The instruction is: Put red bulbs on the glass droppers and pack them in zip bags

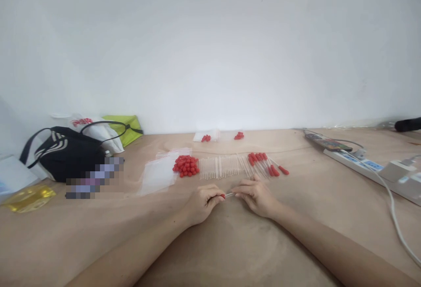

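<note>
My left hand [207, 199] pinches a red rubber bulb [223, 196], mostly covered by its fingers. From the other side, my right hand [256, 196] grips a thin glass dropper tube [229, 194] whose end meets the bulb; how deep it sits inside I cannot tell. A heap of loose red bulbs [186, 166] lies just beyond my left hand. Bare glass tubes [219, 167] are laid side by side in a row in the middle. Behind my right hand rest several droppers with red bulbs fitted [263, 160].
Flat clear bags [158, 172] lie left of the heap, and two bags with red bulbs [206, 138] are by the wall. A black bag [70, 151] and a yellow pouch [29, 198] are at left. At right sit a power strip [355, 163], phone [329, 142] and white cable [393, 208].
</note>
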Demonstrator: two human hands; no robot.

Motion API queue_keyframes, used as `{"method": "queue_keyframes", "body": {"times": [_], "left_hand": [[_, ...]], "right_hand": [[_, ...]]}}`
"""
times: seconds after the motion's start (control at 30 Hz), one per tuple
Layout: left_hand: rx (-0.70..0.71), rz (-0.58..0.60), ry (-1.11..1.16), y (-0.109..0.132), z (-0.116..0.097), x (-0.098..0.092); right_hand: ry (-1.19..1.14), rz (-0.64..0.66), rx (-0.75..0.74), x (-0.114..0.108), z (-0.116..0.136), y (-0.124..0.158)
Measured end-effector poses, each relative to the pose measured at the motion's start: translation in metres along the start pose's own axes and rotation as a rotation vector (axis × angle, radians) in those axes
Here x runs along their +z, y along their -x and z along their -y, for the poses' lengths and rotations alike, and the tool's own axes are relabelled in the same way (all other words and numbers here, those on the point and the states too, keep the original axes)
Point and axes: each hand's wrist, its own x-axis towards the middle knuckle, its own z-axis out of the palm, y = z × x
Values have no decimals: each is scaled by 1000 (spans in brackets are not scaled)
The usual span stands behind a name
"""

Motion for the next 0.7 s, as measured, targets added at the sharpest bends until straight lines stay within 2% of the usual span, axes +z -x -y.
{"method": "queue_keyframes", "body": {"times": [0.27,0.43,0.7], "left_hand": [[-19,13,-111,-1,3,1],[82,16,-137,1,1,1],[175,39,-205,4,3,4]], "right_hand": [[199,-67,-29,3,11,1],[103,-56,-9,7,15,3],[-15,55,97,10,23,-1]]}}
